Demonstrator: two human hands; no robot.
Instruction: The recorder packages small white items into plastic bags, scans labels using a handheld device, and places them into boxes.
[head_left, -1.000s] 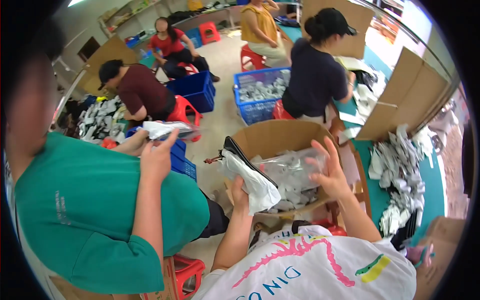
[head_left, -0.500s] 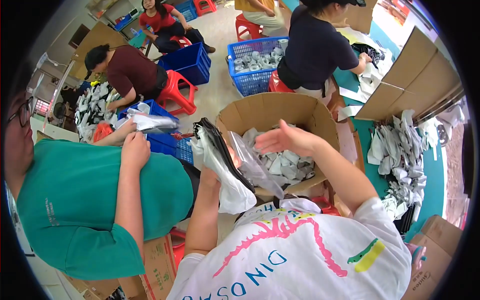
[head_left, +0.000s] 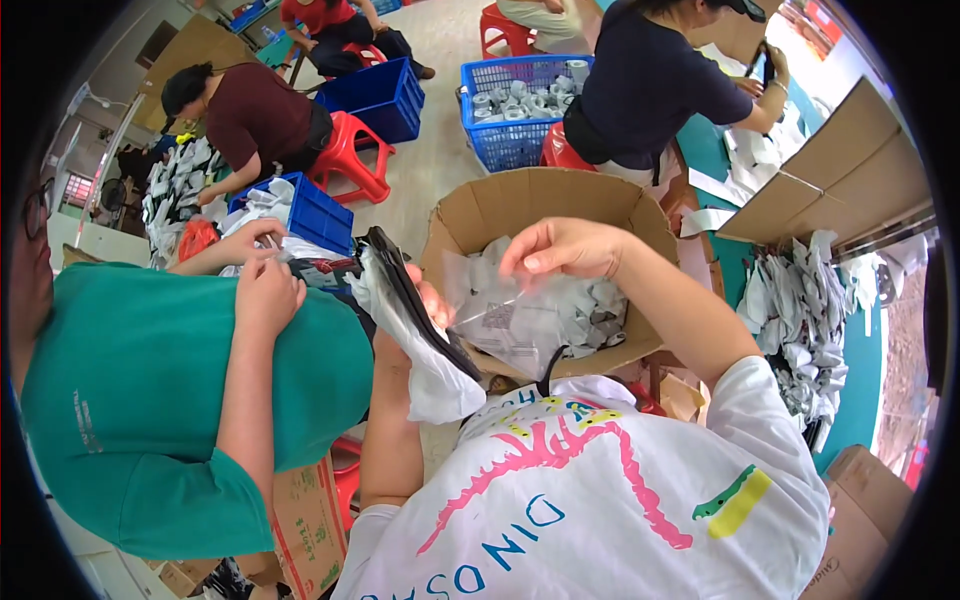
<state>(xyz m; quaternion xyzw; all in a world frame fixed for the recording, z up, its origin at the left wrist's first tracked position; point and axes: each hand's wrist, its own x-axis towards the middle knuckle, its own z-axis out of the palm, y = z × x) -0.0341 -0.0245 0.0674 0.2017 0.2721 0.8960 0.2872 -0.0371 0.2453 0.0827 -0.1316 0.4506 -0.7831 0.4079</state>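
Note:
A stack of flat black pieces (head_left: 412, 300) with white wrapping (head_left: 440, 385) rests in my left hand (head_left: 432, 303), its fingers closed around the far side. What the black pieces are, I cannot make out. My right hand (head_left: 568, 248) pinches the upper part of a clear plastic bag (head_left: 500, 325), which hangs over a large cardboard box (head_left: 540, 188). The bag's left edge comes close to my left fingers; whether they touch it is unclear. Crumpled white-wrapped pieces (head_left: 600, 310) lie inside the box, partly seen through the bag.
A person in a green shirt (head_left: 190, 380) sits close at my left. Blue crates (head_left: 318, 215) and a blue basket (head_left: 520, 72) of white rolls stand beyond. On the right, a green table (head_left: 860, 370) bears wrapped bundles (head_left: 795, 310). Other people sit on red stools (head_left: 355, 160).
My right hand has gone from spread fingers to a pinch on the clear bag. The bag has swung over the box. My left hand and the stack have shifted slightly left.

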